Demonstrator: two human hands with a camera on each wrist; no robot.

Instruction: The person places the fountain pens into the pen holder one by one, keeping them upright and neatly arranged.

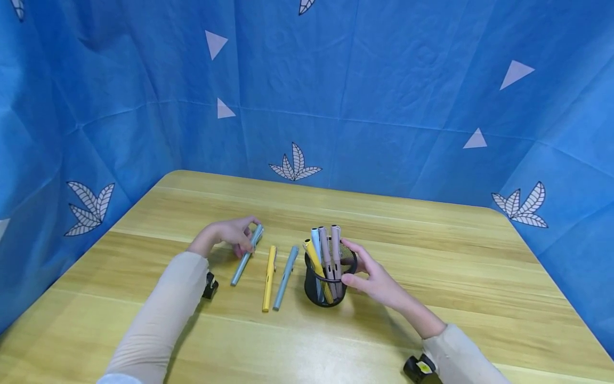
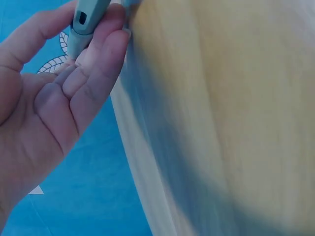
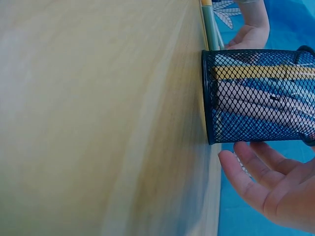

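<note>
Four pens already stand in the black mesh pen holder (image 1: 330,285) in the head view: a yellow one, a pale blue one and two dusty pink ones. Left of the holder three more lie on the wooden table (image 1: 431,256): a grey-blue pen (image 1: 285,277) nearest it, then a yellow pen (image 1: 269,278), then a light blue pen (image 1: 247,255) farthest out. The left hand (image 1: 233,236) pinches the far end of that light blue pen, which slants down to the tabletop. The right hand (image 1: 373,274) rests against the holder's right side, fingers straight rather than wrapped. By my reading, the work is a little past halfway, with three pens left outside.

From the left wrist, the left hand (image 2: 54,93) shows its palm, thumb and fingertips closed on the light blue pen (image 2: 84,22) at its clip end, table edge just beside.

From the right wrist, the pen holder (image 3: 258,96) stands on the table (image 3: 98,118) with yellow and pink barrels visible through the mesh; the right hand (image 3: 268,189) lies open just beside its wall, barely touching if at all.

Blue cloth (image 1: 384,80) printed with white triangles and leaf motifs walls the table on three sides.
</note>
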